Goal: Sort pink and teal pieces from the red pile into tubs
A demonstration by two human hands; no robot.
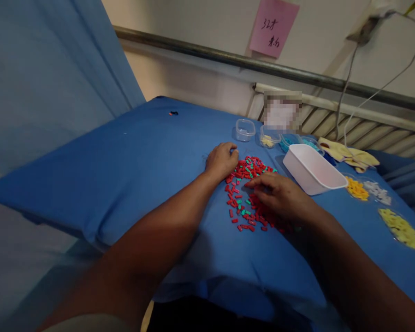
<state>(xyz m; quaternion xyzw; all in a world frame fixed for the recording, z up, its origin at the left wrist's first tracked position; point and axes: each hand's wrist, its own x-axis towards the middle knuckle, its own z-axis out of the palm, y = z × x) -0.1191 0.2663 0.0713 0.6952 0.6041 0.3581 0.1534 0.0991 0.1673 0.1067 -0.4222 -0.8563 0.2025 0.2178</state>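
Note:
A heap of small red pieces (251, 168), mixed with a few green ones, lies on a blue-covered table (131, 166). My left hand (222, 160) rests at the heap's left edge, fingers curled down onto the cloth and pieces. Over the right side of the heap lies my right hand (279, 192), palm down, with its fingertips pressed together on red pieces. Whether either hand grips a piece is hidden beneath the fingers.
A white rectangular tub (311, 168) stands right of the heap. Behind it are small clear cups (245, 129), one empty, others with pale and blue pieces. Yellow (357, 188), grey (377, 192) and pale yellow (402, 228) piles lie at the right. A blue curtain hangs left.

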